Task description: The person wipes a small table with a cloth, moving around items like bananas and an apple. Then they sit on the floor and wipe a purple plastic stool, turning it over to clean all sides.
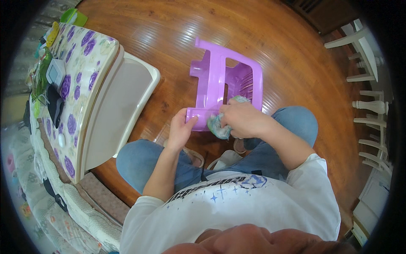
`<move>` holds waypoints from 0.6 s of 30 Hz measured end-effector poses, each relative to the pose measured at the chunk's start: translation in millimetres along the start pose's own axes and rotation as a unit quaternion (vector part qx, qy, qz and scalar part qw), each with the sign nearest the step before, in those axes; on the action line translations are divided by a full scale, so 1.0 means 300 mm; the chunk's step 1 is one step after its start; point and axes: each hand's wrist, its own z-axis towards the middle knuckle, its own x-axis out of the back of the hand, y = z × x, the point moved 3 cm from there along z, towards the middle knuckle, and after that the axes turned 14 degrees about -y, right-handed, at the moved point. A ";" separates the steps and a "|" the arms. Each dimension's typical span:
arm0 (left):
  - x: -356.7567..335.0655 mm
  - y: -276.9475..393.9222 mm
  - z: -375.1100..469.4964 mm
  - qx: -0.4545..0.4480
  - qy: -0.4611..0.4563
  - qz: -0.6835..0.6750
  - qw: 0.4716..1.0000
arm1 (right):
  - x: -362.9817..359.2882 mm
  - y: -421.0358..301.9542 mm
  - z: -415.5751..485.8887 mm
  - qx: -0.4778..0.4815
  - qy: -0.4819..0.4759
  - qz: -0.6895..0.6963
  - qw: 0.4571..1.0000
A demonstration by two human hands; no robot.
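Note:
A purple plastic frame (216, 76), perhaps a child's chair or stool lying on its side, is on the floor between my knees. It has leg-like ends, a large square opening and a slatted panel. My left hand (179, 130) grips the corner of its nearest end, thumb on top. My right hand (245, 119) is closed around a crumpled green-and-white cloth (219, 129) and presses it against the same end. Part of the cloth sticks out beyond the knuckles, over the opening. My right palm and fingertips are mostly hidden.
To the left stands a table (83, 68) with a purple rose cover, holding a white device (56, 72), a black item (55, 104) and bags. A green bin (73, 17) is behind it. White chairs (364, 52) line the right side of the wood floor (304, 82).

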 end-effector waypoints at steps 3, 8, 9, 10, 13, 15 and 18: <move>-0.010 0.033 0.013 0.005 0.012 -0.042 0.999 | 0.049 0.014 -0.033 0.019 0.109 0.047 0.993; -0.042 0.110 0.015 -0.043 -0.017 -0.174 0.984 | 0.075 -0.042 -0.021 0.012 0.349 0.073 0.934; -0.050 0.119 0.012 -0.049 -0.013 -0.180 0.982 | 0.066 -0.066 -0.014 0.021 0.379 0.057 0.923; -0.059 0.125 0.006 -0.061 -0.010 -0.188 0.980 | 0.041 -0.100 0.014 0.043 0.305 0.054 0.950; -0.078 0.129 -0.010 -0.087 0.001 -0.191 0.978 | 0.009 -0.108 0.057 0.043 0.207 0.094 0.973; -0.071 0.125 -0.020 -0.085 0.005 -0.194 0.977 | 0.015 -0.057 0.054 -0.006 0.221 0.072 0.973; -0.054 0.118 -0.032 -0.070 0.004 -0.213 0.975 | 0.037 0.043 0.034 -0.040 0.234 0.037 0.971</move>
